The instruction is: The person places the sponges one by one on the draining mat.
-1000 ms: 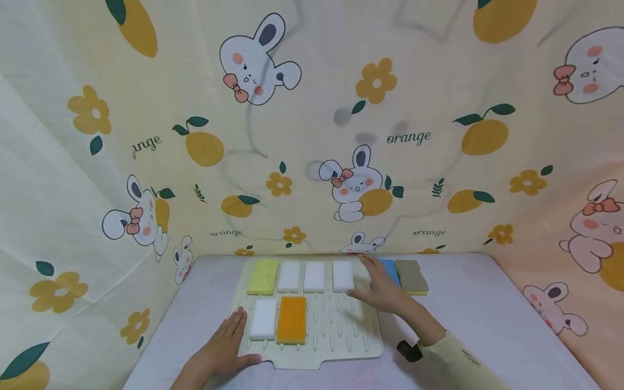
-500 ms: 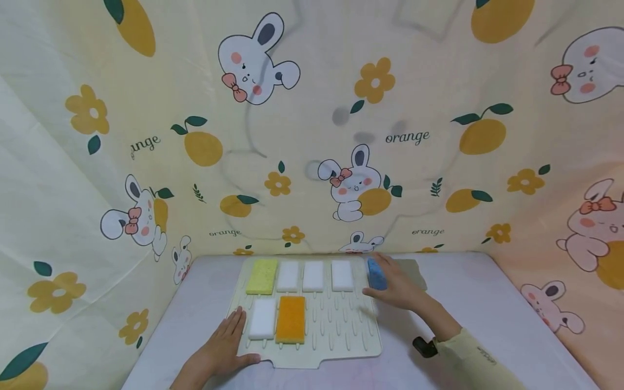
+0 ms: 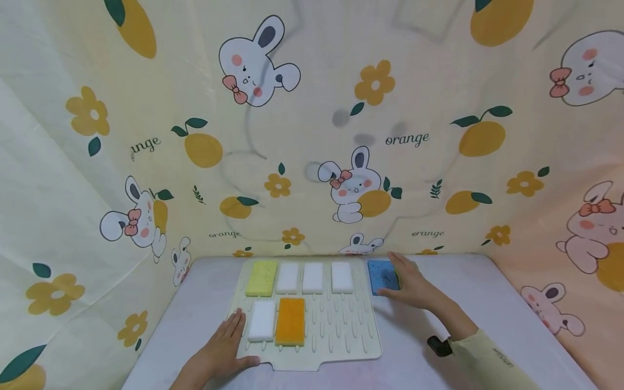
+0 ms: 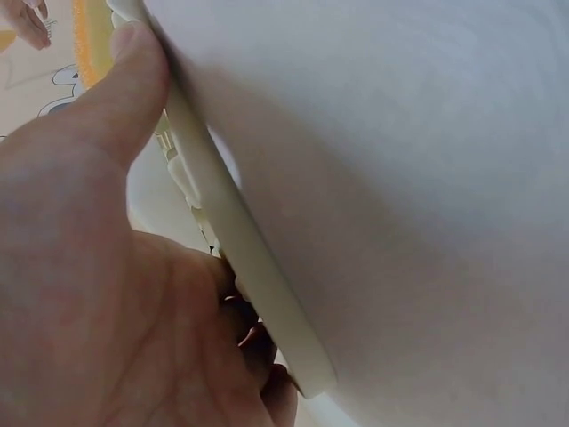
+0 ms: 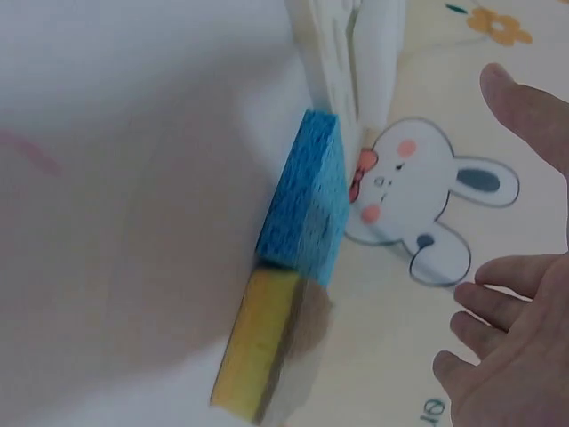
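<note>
My right hand (image 3: 414,284) is spread above the table, right of a cream ridged board (image 3: 341,325). In the right wrist view its thumb and fingers stand apart, with nothing between them. Beside it lies a blue sponge (image 3: 382,277). A yellow sponge with a grey-brown face (image 5: 258,342) touches the blue one in the right wrist view; my hand hides it in the head view. My left hand (image 3: 219,344) rests at the board's front left corner, fingers along the left edge, thumb on the front edge.
On the board's back row are a pale yellow sponge (image 3: 261,278) and white sponges (image 3: 313,278). Its front row has a white sponge (image 3: 262,320) and an orange sponge (image 3: 290,322). A printed curtain (image 3: 312,108) stands behind the table and along both sides.
My right hand has moved right, off the board's back right corner and past the blue sponge, to over the grey-brown sponge. My left hand stays in place.
</note>
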### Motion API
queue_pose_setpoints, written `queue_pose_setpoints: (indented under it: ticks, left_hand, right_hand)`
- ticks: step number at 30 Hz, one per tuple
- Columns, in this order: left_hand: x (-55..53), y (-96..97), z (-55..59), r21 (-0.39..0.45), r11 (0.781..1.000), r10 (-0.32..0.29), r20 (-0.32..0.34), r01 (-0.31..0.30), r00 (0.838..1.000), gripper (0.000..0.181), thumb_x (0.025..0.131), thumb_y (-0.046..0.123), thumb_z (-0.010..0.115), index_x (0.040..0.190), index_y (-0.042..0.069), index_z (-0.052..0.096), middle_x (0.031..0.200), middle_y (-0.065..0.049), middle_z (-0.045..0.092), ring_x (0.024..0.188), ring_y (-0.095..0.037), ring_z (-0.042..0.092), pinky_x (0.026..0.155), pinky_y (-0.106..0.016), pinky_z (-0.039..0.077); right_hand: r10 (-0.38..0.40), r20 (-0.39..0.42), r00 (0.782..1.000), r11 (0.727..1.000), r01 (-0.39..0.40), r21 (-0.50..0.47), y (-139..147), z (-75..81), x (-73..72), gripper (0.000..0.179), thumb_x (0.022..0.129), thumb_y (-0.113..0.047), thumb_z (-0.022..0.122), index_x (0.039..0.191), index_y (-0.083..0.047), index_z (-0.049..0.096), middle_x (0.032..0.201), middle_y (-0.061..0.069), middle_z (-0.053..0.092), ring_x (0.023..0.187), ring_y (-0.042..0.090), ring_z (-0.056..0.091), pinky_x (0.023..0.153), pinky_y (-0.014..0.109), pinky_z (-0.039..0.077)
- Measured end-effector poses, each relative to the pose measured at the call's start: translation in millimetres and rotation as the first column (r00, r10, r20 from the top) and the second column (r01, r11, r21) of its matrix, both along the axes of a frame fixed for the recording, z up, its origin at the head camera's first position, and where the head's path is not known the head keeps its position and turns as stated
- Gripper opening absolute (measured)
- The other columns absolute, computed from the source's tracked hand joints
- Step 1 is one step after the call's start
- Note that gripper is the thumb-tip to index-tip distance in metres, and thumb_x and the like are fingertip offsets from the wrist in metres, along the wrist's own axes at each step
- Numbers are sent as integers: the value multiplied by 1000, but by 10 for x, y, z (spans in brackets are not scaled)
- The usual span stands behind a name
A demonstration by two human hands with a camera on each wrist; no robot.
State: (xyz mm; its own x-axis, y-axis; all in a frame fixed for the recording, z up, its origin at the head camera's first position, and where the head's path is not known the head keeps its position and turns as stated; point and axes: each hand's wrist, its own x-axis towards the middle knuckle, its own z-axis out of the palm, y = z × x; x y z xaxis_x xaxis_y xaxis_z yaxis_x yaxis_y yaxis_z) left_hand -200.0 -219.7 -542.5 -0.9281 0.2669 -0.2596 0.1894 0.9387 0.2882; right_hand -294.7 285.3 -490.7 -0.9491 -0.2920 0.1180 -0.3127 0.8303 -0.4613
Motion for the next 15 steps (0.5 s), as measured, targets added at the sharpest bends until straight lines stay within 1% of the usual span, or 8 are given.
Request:
queue_pose_setpoints:
  ticks: [6, 11, 15]
  left_hand:
    - [11, -7, -18, 1, 1000, -1, 0, 1, 1000, 126, 85, 74, 76, 165, -9, 26, 175, -29, 17, 162, -45, 21, 132, -61, 18]
    - [-1, -6, -4, 5, 1000, -3, -9, 3, 1000, 124, 87, 72, 76, 165, -10, 25, 175, -30, 17, 162, -44, 20, 132, -60, 18]
    - [5, -3, 1, 15, 1000, -2, -6, 2, 1000, 124, 86, 72, 77, 165, -10, 26, 175, -30, 17, 162, -44, 20, 132, -60, 18]
  right_hand:
    - [-10, 6, 1000, 1000, 10, -3, 137, -3, -42, 119, 86, -51, 89, 167, 6, 23, 173, 31, 22, 158, 56, 17, 121, 77, 25]
    - [-15, 20, 1000, 1000, 15, 11, 238, -26, -98, 121, 85, -48, 91, 167, 7, 22, 173, 32, 20, 158, 56, 17, 121, 77, 25]
    - [-5, 50, 999, 1000, 5, 9, 325, -60, -128, 123, 84, -47, 92, 167, 8, 21, 173, 33, 18, 158, 57, 14, 122, 77, 23]
